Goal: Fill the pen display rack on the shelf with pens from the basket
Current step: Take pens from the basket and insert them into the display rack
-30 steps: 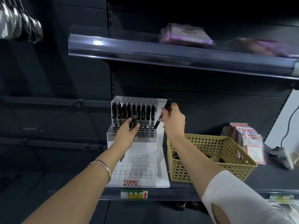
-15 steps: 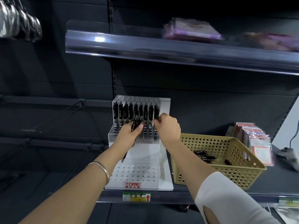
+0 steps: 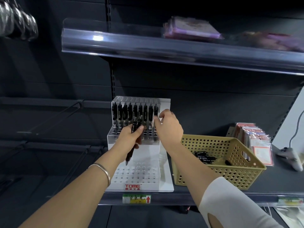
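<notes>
A white stepped pen display rack (image 3: 139, 176) stands on the dark shelf; its back tier holds a row of several black pens (image 3: 130, 114). My left hand (image 3: 131, 137) grips a bundle of black pens (image 3: 134, 139) in front of the rack's middle tier. My right hand (image 3: 169, 127) hovers at the right end of the back row, fingers loosely spread and holding nothing, just beside the rightmost standing pen (image 3: 156, 111). To the right stands a tan perforated basket (image 3: 230, 171) with several black pens (image 3: 204, 157) lying inside.
The upper shelf (image 3: 164, 48) overhangs the rack and carries pink packets. Packaged cards (image 3: 256, 143) lean behind the basket, and a white wired device (image 3: 291, 157) lies at the far right. Shelf edge carries a yellow price label (image 3: 136, 199).
My right hand set its pen into the right end of the back row and let go, its fingers now spread. The left hand still grips its bundle.
</notes>
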Available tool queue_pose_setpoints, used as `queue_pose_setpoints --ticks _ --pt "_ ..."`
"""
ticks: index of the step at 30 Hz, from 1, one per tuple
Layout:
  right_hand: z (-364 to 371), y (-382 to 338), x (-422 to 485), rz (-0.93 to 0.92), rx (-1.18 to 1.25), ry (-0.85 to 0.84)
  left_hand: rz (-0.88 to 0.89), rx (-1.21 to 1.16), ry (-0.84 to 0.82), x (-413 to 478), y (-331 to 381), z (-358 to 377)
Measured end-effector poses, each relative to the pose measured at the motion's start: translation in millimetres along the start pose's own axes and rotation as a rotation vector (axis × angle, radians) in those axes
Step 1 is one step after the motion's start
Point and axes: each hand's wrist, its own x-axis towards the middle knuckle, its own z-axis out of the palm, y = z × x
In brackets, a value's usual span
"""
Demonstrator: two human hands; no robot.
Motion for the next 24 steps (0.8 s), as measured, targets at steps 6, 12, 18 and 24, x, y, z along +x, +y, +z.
queue_pose_setpoints --ticks 6,12,18,24 --pt "-4 -17 -12 -0.011 0.467 -0.300 -0.001 0.009 -0.084 -6 2 6" --pt "-4 -12 -10 0.106 0.546 -0.193 -0.018 -0.019 -0.083 -11 0 0" --pt "-2 -12 -16 0.271 0.640 -0.302 0.024 0.064 0.004 -8 -5 2" --pt "-17 -18 -3 0.186 0.548 -0.212 0.131 0.092 0.080 -6 0 -1"
